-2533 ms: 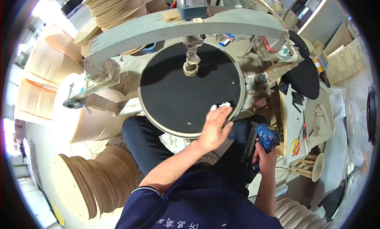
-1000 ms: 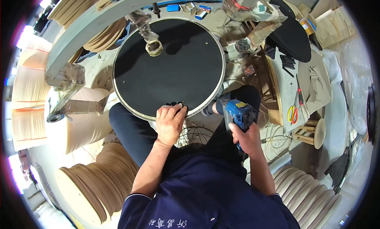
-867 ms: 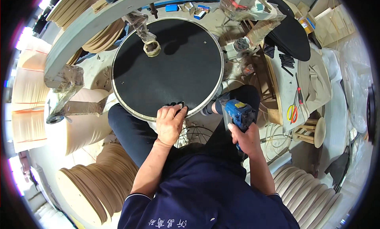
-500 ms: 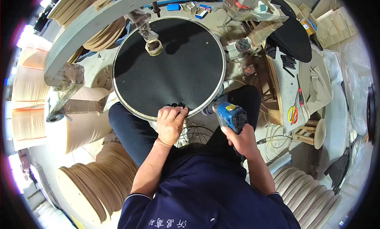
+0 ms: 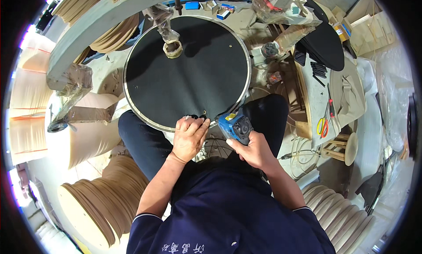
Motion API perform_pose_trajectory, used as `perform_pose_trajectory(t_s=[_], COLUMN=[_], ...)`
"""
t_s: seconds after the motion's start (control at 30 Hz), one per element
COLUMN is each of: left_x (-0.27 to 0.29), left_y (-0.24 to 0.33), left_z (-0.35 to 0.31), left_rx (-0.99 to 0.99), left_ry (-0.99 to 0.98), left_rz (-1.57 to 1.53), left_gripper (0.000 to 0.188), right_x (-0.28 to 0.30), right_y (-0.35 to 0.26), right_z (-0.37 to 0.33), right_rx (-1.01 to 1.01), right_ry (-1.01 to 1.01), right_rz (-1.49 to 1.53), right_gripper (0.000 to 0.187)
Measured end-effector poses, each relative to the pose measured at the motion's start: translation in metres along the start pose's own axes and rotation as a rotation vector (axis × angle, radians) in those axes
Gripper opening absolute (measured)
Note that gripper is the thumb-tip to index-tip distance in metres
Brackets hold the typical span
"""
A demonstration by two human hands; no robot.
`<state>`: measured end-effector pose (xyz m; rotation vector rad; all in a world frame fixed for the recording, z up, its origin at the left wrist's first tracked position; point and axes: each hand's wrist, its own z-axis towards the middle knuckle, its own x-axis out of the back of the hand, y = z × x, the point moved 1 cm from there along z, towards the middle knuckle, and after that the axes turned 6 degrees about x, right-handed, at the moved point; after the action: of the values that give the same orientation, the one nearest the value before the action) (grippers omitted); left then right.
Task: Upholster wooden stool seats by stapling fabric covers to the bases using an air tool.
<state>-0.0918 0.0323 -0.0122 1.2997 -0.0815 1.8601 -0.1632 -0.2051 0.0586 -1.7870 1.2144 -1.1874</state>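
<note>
A round black panel (image 5: 184, 74) with a pale rim lies in front of me, its near edge over my lap. At that edge my left hand (image 5: 190, 137) is closed, its fingertips pressing on a small black piece (image 5: 201, 117). My fingers cover most of that piece. A small brass-coloured fitting (image 5: 204, 112) shows just beyond it. My right hand (image 5: 254, 151) grips a blue-and-black power drill (image 5: 235, 126) by its handle. The drill's front end is at the panel's near rim, right of my left fingers. Its tip is hidden.
A plastic-wrapped arm (image 5: 172, 47) hangs over the panel's far side. On the right bench are red-handled scissors (image 5: 333, 109), orange-handled scissors (image 5: 323, 126) and several black strips (image 5: 318, 69). Stacked wooden discs (image 5: 101, 197) stand at lower left; a small wooden stool (image 5: 347, 148) stands right.
My right hand has brought the drill left and in to the panel's rim, beside my left fingers. The left hand stays on the near edge, nearly still.
</note>
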Motion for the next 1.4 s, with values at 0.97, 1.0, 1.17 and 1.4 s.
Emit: perform_pose_trajectory(t_s=[0.97, 1.0, 1.17, 1.4], left_x=[0.000, 0.007, 0.022, 0.039], left_y=[-0.022, -0.023, -0.055, -0.085], left_z=[-0.008, -0.004, -0.014, 0.017], left_rx=[0.021, 0.042, 0.286, 0.494], left_ry=[0.018, 0.036, 0.112, 0.129], left_rz=[-0.174, -0.201, -0.273, 0.065], left_gripper=[0.028, 0.025, 0.009, 0.017], right_x=[0.014, 0.021, 0.031, 0.028], right_y=[-0.011, -0.011, -0.001, 0.000], right_z=[-0.004, -0.007, -0.015, -0.024], right_rx=[-0.155, -0.137, -0.115, -0.090], right_ry=[0.102, 0.137, 0.176, 0.117], right_rz=[0.223, 0.267, 0.330, 0.207], right_gripper=[0.020, 0.019, 0.025, 0.031])
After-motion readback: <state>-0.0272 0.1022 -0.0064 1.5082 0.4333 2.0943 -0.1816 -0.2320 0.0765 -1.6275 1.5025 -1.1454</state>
